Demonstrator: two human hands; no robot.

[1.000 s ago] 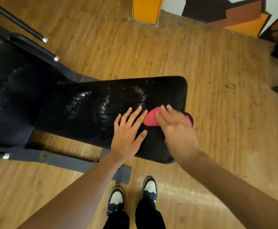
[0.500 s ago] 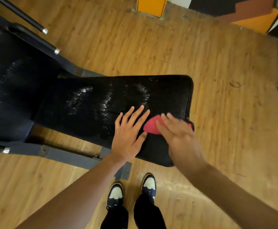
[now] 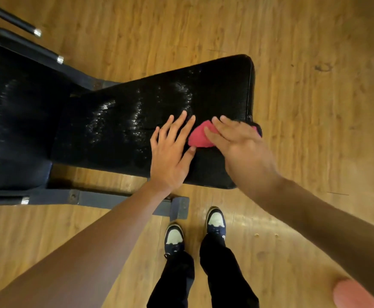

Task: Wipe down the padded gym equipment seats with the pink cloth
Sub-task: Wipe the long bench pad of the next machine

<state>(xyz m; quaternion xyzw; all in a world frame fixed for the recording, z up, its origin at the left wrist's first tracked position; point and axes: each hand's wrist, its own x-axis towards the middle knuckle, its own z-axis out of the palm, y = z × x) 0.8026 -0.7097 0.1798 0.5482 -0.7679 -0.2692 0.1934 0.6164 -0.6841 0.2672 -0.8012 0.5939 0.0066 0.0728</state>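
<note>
A black padded seat [image 3: 217, 85] lies across the middle of the view, with wet streaks on its surface. My right hand [image 3: 241, 147] presses flat on the pink cloth [image 3: 198, 136] near the seat's right end; most of the cloth is hidden under the palm. Just left of the cloth, my left hand [image 3: 170, 154] rests flat on the pad with fingers spread, thumb touching the cloth's edge. A second black pad [image 3: 14, 121], also streaked, joins the seat on the left.
The bench's grey metal frame [image 3: 106, 200] runs along the floor below the pads, ending in a foot near my shoes [image 3: 215, 218]. Two black bars with chrome tips [image 3: 37, 32] stick out at upper left. Wooden floor [image 3: 315, 130] surrounds the bench.
The camera has tilted further down, so the wall at the top has left the view. Both hands stay at the seat's right end, with the right hand and cloth shifted only slightly.
</note>
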